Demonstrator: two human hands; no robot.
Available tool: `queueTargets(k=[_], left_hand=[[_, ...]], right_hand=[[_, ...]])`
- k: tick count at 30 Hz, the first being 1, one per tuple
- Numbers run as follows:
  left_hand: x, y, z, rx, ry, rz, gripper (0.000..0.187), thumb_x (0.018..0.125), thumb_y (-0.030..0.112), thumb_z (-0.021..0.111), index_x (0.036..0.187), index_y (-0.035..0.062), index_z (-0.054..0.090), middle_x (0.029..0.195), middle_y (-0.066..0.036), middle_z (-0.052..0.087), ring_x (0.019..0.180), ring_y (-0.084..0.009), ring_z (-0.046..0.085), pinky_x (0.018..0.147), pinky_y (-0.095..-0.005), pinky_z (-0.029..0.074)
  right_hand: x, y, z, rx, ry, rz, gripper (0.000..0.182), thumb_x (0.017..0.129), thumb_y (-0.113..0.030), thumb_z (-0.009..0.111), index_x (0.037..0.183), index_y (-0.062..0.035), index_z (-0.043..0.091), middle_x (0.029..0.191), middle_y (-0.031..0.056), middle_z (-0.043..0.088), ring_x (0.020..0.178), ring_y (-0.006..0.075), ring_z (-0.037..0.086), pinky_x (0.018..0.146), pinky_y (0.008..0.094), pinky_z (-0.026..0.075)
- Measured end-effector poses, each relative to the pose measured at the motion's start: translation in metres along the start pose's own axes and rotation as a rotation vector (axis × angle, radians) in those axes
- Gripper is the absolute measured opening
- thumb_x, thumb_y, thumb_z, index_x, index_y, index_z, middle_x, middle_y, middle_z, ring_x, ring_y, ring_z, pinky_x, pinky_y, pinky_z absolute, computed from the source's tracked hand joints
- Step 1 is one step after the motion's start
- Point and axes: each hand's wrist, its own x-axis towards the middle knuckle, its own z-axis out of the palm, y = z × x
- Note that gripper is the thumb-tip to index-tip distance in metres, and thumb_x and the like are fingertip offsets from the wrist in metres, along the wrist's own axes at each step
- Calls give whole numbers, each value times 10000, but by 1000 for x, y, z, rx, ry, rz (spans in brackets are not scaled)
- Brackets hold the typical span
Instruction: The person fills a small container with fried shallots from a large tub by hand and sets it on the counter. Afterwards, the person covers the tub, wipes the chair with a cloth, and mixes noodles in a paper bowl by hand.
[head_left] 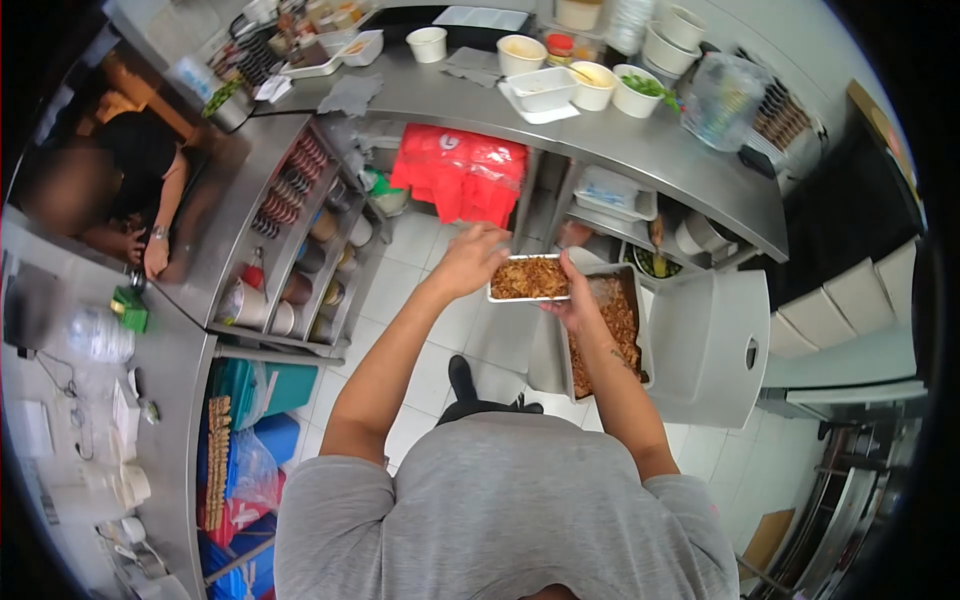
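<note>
My right hand (576,293) grips a small white rectangular tray (490,297) at its right end, thumb along the side and fingers underneath. Brown, crumbly chopped food (529,277) fills the tray almost to the rim. My left hand (474,262) is at the tray's upper left corner, palm down with the fingers stretched out, holding nothing. Below my right forearm, a larger deep tray (647,372) contains more of the same brown food (606,335). It sits in a light grey open drawer or bin (722,345).
A steel counter (455,95) with tubs, white containers (547,90) and a bowl of green herbs (637,92) runs along the back. Red plastic-wrapped packs (458,172) fill the shelf below. At the left, another person (150,165) leans over the side counter. White floor tiles (408,250) lie beneath me.
</note>
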Motion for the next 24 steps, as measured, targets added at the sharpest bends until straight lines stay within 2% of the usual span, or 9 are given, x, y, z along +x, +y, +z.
queueTargets(k=[1, 4, 9, 15, 18, 19, 22, 23, 24], left_hand=[[-6, 10, -8, 16, -31, -49, 416, 893, 415, 496, 1143, 99, 598, 1248, -114, 482, 1206, -304, 408, 970, -509, 299], [-18, 7, -27, 201, -175, -133, 461, 901, 461, 480, 1208, 127, 559, 1279, -144, 461, 1210, -339, 397, 980, -519, 287], [-43, -14, -71, 338, -47, -190, 438, 893, 466, 486, 1017, 72, 633, 1160, -137, 509, 1105, -310, 453, 899, -484, 319], [-58, -81, -126, 147, 263, -230, 221, 815, 132, 593, 1012, 34, 612, 1046, -151, 535, 928, -348, 533, 770, -437, 425], [-72, -105, -153, 223, 359, -342, 342, 756, -1, 583, 1095, 42, 584, 1128, -179, 510, 919, -389, 550, 770, -423, 464], [-77, -106, -160, 264, 382, -343, 472, 774, 59, 605, 1237, 81, 511, 1254, -199, 441, 1059, -386, 522, 865, -412, 456], [-87, -130, -171, 108, 311, -466, 628, 773, 158, 657, 1345, 105, 403, 1345, -201, 361, 1155, -381, 479, 937, -399, 433], [-87, -138, -173, 40, 252, -406, 833, 714, 333, 734, 1403, 129, 313, 1359, -190, 352, 1209, -374, 431, 952, -454, 389], [-86, -131, -178, 127, 217, -360, 888, 688, 367, 750, 1412, 130, 295, 1363, -184, 353, 1225, -360, 414, 953, -466, 369]], right_hand=[[10, 3, 10, -7, -41, 28, 549, 790, -639, 556, 1078, -173, 578, 1015, 13, 621, 913, 178, 562, 709, 375, 439], [16, 3, 46, -74, -83, 46, 549, 790, -649, 547, 1072, -180, 582, 1010, 11, 622, 914, 175, 562, 724, 379, 436], [39, 5, 97, -142, -134, 64, 560, 786, -670, 532, 1073, -191, 579, 1003, 5, 622, 918, 170, 555, 731, 388, 433], [71, 9, 153, -196, -209, 71, 559, 787, -667, 532, 1083, -194, 567, 1025, 7, 607, 931, 174, 543, 745, 402, 436], [85, 10, 181, -227, -256, 89, 556, 789, -659, 536, 1096, -195, 553, 1074, 11, 588, 947, 178, 534, 751, 407, 438], [89, 10, 189, -227, -264, 91, 557, 789, -657, 538, 1100, -195, 548, 1086, 12, 582, 954, 180, 530, 754, 409, 438], [100, 12, 213, -234, -286, 87, 560, 791, -652, 540, 1109, -191, 534, 1099, 14, 574, 963, 179, 528, 750, 406, 440], [102, 13, 219, -240, -290, 85, 560, 793, -650, 540, 1111, -189, 530, 1088, 13, 579, 958, 176, 532, 742, 399, 442], [104, 15, 224, -248, -293, 84, 560, 795, -648, 539, 1113, -187, 526, 1078, 12, 584, 952, 173, 536, 735, 393, 444]])
